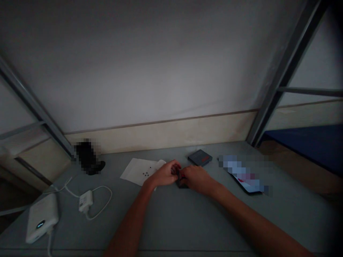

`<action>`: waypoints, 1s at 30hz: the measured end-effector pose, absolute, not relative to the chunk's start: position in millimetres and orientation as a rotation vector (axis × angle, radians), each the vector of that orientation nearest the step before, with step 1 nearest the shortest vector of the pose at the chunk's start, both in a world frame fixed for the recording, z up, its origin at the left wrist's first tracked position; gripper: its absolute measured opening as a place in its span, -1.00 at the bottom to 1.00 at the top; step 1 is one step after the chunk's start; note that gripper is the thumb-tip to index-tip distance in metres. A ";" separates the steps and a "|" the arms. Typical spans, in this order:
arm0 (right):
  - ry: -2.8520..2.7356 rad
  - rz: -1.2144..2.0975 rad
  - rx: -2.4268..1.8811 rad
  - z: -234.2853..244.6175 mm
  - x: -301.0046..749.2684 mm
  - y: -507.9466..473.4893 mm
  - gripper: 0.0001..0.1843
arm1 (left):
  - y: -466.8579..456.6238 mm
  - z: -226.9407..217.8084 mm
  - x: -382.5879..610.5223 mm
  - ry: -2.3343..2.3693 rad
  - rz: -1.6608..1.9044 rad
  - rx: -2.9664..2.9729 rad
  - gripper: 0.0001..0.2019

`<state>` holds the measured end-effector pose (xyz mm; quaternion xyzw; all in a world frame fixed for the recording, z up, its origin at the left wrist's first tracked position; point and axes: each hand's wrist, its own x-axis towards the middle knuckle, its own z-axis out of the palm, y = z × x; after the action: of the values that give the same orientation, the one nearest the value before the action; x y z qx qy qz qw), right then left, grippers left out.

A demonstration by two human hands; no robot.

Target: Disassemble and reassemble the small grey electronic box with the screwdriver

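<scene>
Close together at the middle of the table, both my hands are closed around a small dark flat object (183,184) with a bit of red by the fingers. My left hand (164,174) grips its left side with curled fingers. From the right, my right hand (197,178) bends over its top and hides most of it, so its exact kind cannot be made out. Beside my left hand lies a white sheet of paper (135,170) with several tiny black pieces (146,174) on it. Just behind my right hand is a flat dark box (200,157) with red marking.
A blurred-out flat device (242,175) lies at the right. At the left are a white power bank (43,217), a small white adapter (85,201) with looped cable, and a blurred black object (87,157). Metal posts (284,71) and a wall border the grey table (174,225).
</scene>
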<state>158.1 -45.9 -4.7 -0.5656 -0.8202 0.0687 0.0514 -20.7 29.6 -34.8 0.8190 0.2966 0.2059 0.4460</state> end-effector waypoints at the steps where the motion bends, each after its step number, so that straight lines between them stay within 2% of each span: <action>1: -2.497 0.198 -1.728 -5.6 157.4 -46.2 -0.78 | 29.5 -34.9 -20.5 0.735 0.513 2.020 -0.59; 9: -2.552 0.229 -1.652 -0.1 161.8 -51.3 -0.76 | 29.5 -32.5 -22.5 0.751 0.493 2.014 -0.56; 20: -2.439 0.448 -1.635 8.9 190.1 -42.5 -0.76 | 26.5 -18.7 -26.2 0.786 0.507 2.152 -0.63; 26: -2.514 0.450 -1.644 11.3 186.3 -43.8 -0.83 | 22.7 -13.9 -24.6 0.810 0.442 2.190 -0.63; 30: -2.537 0.387 -1.613 8.4 179.2 -45.0 -0.81 | 21.6 -11.9 -24.0 0.806 0.450 2.203 -0.63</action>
<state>179.2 -45.0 8.4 -0.5314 -0.8357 0.1273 0.0552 -24.0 21.6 -11.9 0.8578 0.3139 0.1752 0.3675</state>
